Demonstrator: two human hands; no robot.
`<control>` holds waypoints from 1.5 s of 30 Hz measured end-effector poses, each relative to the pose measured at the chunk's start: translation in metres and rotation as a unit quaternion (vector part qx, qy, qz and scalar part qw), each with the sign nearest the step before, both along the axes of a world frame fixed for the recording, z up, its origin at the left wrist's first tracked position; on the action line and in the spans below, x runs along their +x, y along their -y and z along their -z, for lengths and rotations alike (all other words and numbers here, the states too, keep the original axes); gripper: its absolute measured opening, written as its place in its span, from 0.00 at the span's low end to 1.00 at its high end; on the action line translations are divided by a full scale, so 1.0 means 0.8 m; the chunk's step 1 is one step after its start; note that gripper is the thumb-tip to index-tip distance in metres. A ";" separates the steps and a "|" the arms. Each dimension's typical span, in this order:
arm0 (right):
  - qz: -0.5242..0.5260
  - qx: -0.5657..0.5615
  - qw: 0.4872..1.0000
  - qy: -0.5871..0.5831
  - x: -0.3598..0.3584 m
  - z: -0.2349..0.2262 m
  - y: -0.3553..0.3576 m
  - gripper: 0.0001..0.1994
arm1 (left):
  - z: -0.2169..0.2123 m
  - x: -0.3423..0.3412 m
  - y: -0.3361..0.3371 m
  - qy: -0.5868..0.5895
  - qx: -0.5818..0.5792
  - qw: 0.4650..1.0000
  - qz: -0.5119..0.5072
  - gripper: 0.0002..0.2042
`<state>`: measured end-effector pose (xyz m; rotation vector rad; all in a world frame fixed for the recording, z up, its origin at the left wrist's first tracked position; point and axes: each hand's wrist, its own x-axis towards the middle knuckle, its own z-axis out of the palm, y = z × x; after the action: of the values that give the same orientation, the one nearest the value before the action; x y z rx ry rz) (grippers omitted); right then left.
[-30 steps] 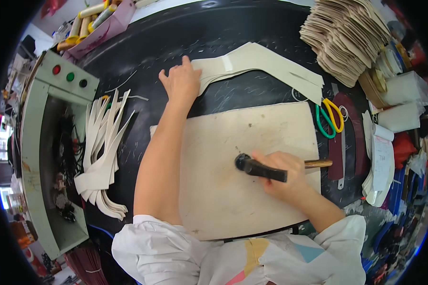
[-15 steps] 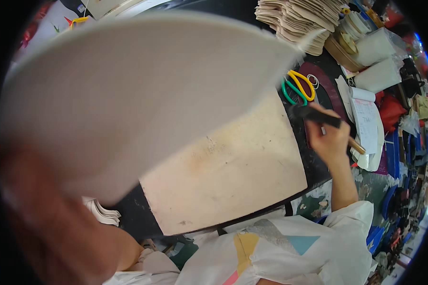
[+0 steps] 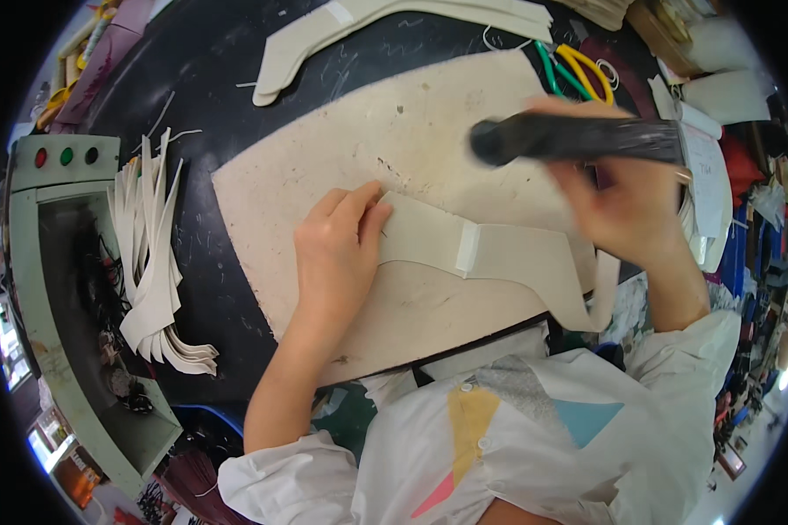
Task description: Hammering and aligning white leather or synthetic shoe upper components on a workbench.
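Note:
My left hand [image 3: 333,254] pinches the left end of a curved beige leather-like piece [image 3: 521,254]. A white tape band [image 3: 467,248] crosses the piece near its middle. Most of the piece lies on a worn, pale board [image 3: 306,140]; its right end bends over the near edge. My right hand [image 3: 635,206] is closed on a hammer [image 3: 578,137] with a black head, held above the board's right side and blurred by motion. Most of its handle is hidden, though a brown bit shows beside the hand.
More curved beige pieces [image 3: 385,19] lie beyond the board. Pale strips [image 3: 153,254] are bunched at the left, beside a grey-green metal box [image 3: 26,210] with coloured buttons. Scissors [image 3: 587,74] with yellow and green handles lie at the far right, near a paper pad [image 3: 705,175].
The large blurred pale piece before the camera is gone from there; a beige piece now lies on the board under my left hand. My right hand brought the hammer from the right over the board.

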<state>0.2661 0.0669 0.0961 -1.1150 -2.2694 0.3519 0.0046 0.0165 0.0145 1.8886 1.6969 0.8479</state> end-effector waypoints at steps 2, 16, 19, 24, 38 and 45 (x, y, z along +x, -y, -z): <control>-0.082 -0.010 0.996 0.025 -0.029 0.026 -0.005 0.23 | 0.008 0.000 0.002 -0.040 0.029 0.999 0.011 0.09; -0.124 -0.016 0.986 0.109 -0.088 0.042 -0.024 0.19 | 0.038 -0.013 0.009 -0.161 0.220 0.951 0.146 0.18; -0.139 0.025 0.979 0.146 -0.091 0.049 -0.023 0.20 | 0.032 -0.020 0.011 -0.042 0.145 0.981 0.120 0.19; -0.137 0.012 0.982 0.127 -0.093 0.044 -0.024 0.21 | 0.034 -0.027 0.019 -0.105 0.181 0.968 0.139 0.21; -0.127 0.020 0.986 0.105 -0.100 0.053 -0.014 0.25 | 0.030 -0.030 0.035 -0.036 0.111 0.990 0.075 0.14; -0.158 0.025 0.982 0.098 -0.103 0.063 -0.012 0.24 | 0.024 -0.038 0.047 -0.030 0.083 0.995 0.054 0.16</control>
<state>0.1839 0.0767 0.0460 -0.7925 -2.6219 0.3163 -0.0255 -0.0214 -0.0046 2.1163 1.5843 0.9229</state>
